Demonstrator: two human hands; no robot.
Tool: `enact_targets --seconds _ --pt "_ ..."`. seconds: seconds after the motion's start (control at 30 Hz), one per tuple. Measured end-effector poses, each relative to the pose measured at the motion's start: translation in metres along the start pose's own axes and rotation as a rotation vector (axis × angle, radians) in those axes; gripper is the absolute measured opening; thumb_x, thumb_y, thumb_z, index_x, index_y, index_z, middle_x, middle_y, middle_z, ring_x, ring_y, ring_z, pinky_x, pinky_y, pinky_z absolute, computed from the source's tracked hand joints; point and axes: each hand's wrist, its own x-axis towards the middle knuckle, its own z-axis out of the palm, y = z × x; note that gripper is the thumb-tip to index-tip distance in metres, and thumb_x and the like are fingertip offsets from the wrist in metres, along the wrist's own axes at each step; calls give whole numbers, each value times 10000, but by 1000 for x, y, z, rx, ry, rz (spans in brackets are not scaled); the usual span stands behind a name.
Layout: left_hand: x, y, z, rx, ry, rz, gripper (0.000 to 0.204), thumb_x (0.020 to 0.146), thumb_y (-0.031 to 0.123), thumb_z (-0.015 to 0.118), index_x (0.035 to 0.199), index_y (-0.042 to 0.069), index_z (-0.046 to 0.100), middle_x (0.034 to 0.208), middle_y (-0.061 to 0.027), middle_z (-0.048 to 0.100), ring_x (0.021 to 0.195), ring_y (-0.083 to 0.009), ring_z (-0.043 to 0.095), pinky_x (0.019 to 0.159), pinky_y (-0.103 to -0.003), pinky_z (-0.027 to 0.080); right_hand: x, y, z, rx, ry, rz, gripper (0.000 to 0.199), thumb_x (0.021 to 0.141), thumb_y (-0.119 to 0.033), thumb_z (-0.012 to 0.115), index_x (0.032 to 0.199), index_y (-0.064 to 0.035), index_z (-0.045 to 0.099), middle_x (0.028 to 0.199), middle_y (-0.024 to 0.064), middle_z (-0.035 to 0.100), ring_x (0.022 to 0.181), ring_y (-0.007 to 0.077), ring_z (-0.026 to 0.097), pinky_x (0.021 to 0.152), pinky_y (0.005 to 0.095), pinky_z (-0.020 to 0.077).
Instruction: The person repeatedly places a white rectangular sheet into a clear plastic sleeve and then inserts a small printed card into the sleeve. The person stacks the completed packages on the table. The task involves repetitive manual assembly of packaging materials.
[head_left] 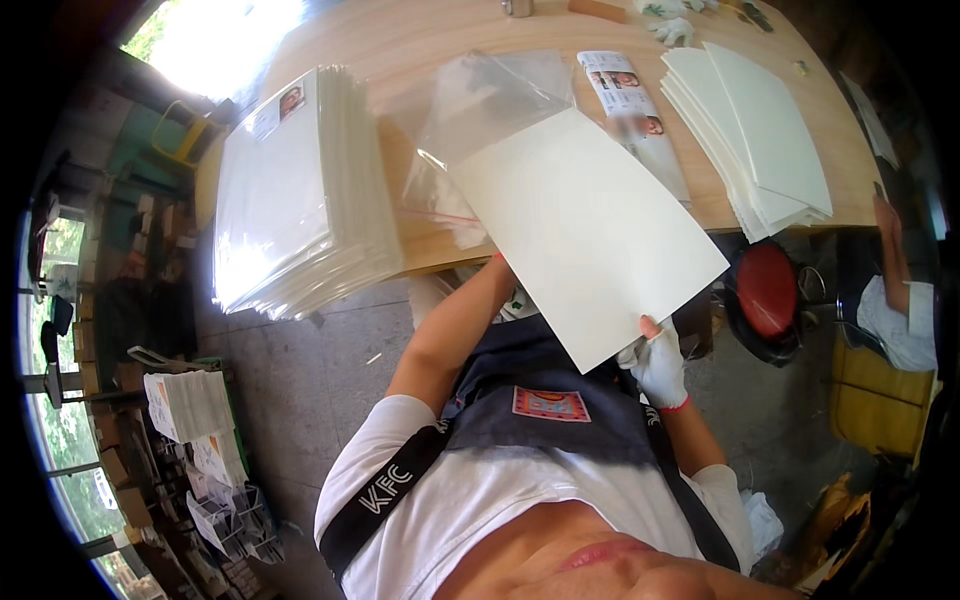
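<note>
Hands (658, 362) on white card (585, 230) — clear bag (480, 110) w/ it

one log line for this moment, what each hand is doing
right hand: gloved, grips white sheet at its near corner | left hand: hidden behind sheet | clear bag: over sheet's far end | table: bagged stack, loose stack

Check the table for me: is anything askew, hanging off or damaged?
Two things stand out. The stack of bagged sheets on the left hangs over the table's near edge. The white stack on the right is fanned, not squared. The white card held by the right hand looks undamaged.
</note>
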Motion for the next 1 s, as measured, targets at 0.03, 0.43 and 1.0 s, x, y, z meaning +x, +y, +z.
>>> enact_targets --seconds 0.03,0.43,1.0 --pt "-8 -6 0 32 -25 -21 453 835 128 630 1240 1 470 1203 -130 540 1026 -211 576 862 -326 483 0 0 0 -42 -1 29 334 943 -214 489 1210 -28 414 887 89 625 630 146 598 470 244 435" --pt "-93 -80 -69 187 365 -233 228 877 143 588 1079 36 585 1029 -86 629 878 -216 637 724 -353 553 135 111 -4 381 69 175 219 944 -106 444 1140 -10 443 1183 180 516 1070 322 553 920 481 498" --pt "-146 36 -107 487 208 -81 242 943 211 512 1039 -8 550 940 -101 644 760 -175 645 689 -289 543 142 105 70 -1852 -625 -591 181 881 -258 507 1006 -128 501 706 103 652 665 291 649 536 426 487"
